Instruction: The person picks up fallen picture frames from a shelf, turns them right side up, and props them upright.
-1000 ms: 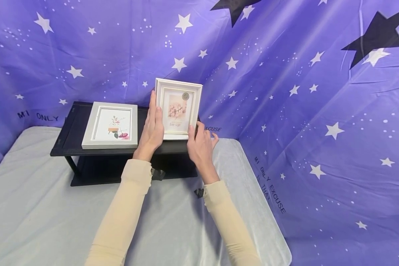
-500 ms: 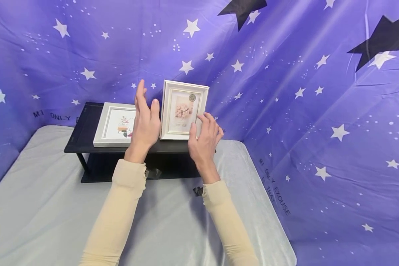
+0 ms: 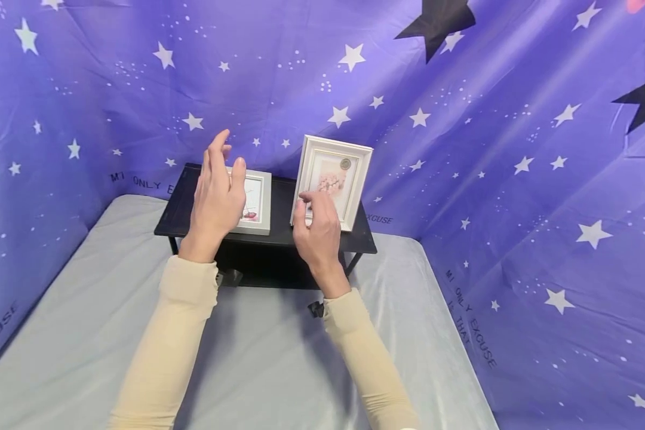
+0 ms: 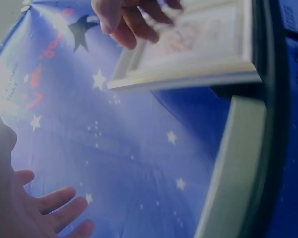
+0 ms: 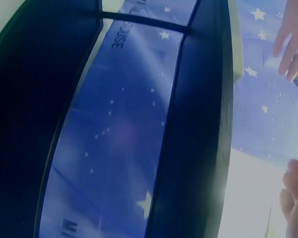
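Observation:
A white picture frame (image 3: 333, 179) stands upright on the right part of a low black shelf (image 3: 279, 237). My right hand (image 3: 312, 210) hovers in front of its lower left corner with fingers loosely curled and nothing held; whether the fingertips touch the frame is unclear. My left hand (image 3: 217, 179) is raised with straight fingers, apart from the upright frame, in front of a second white frame (image 3: 257, 206) that lies flat on the shelf. In the left wrist view the upright frame (image 4: 198, 44) shows from below, with right-hand fingers (image 4: 134, 22) at its edge.
The shelf stands at the back of a grey-covered table (image 3: 263, 358). Purple starred cloth (image 3: 489, 179) hangs close behind and along both sides. The right wrist view shows the shelf's dark edge (image 5: 193, 124) from underneath.
My left hand let go of the upright frame's left edge and moved left and up over the flat frame. The right hand rose in front of the upright frame, which stays standing.

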Demonstrator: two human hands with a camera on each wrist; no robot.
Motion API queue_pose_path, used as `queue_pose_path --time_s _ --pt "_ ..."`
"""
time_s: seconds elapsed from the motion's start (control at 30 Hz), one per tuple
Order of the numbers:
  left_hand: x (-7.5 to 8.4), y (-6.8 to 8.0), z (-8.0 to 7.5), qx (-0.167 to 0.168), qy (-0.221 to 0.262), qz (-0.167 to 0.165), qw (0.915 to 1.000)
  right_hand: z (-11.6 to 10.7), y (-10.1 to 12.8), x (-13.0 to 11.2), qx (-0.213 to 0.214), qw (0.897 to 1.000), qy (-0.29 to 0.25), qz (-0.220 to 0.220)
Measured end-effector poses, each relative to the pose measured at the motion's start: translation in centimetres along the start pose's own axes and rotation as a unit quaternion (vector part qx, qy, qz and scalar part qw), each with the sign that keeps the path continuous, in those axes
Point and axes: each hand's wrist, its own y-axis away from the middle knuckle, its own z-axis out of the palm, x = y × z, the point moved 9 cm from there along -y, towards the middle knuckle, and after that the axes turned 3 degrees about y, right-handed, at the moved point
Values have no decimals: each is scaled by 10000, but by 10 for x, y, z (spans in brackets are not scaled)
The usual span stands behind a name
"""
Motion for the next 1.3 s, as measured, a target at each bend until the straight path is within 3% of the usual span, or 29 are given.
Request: queue_pose_path --time_s 0.3,0.5,0.77,0.87,1.1,1.3 --pt "-37 10 -30 -212 -1100 -288 9933 42 7 -11 -1048 9901 541 760" --pt "-67 17 -38 -350 -1715 -555 9830 59 11 -4 -1725 9704 1042 1334" --pt "-97 28 -38 -666 -2003 -694 9750 80 19 -1 -2509 9428 1559 1542" --pt "-102 31 -35 -776 -2160 -655 9711 84 23 1 -2672 9374 1610 1547" --pt "-103 33 -30 -866 -2235 -573 9691 84 22 -1 -2728 9384 1490 1509" --pt "-106 34 -29 -1040 -2309 -655 9652 91 24 1 -3071 9264 1535 1546"
